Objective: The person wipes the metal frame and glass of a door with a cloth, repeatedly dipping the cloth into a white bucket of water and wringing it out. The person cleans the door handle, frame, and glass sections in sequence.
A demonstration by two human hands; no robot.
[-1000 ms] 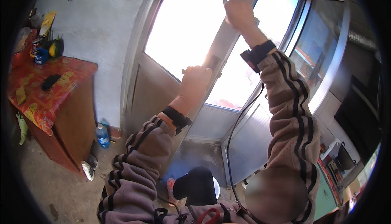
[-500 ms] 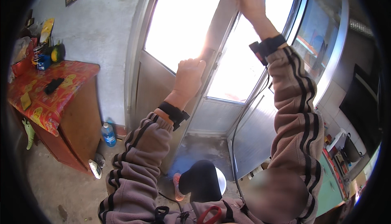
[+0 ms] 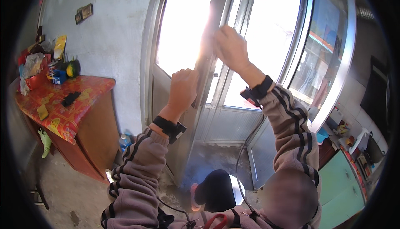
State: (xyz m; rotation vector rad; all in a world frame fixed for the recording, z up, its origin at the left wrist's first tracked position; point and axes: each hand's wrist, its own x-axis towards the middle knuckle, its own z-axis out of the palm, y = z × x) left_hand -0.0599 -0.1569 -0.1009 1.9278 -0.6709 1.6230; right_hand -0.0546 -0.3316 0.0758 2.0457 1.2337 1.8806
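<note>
Two hands are raised against the upright edge of a metal-framed glass door (image 3: 208, 62), which stands ahead of us in the doorway with strong daylight behind its panes. Our left hand (image 3: 182, 88) is curled into a closed grip on the door's edge at about the level where the glass meets the lower panel, knuckles toward us. Our right hand (image 3: 230, 47) sits higher on the same edge, fingers folded over it; glare hides the fingertips, so we cannot tell how tightly they close. Both wrists carry dark bands over striped sleeves. To the left, well apart from the door, a wooden cabinet (image 3: 89, 141) stands under a red patterned cloth (image 3: 62, 104) with assorted items on top. A plastic bottle (image 3: 124, 141) stands on the floor just beside the cabinet, near the wall.
</note>
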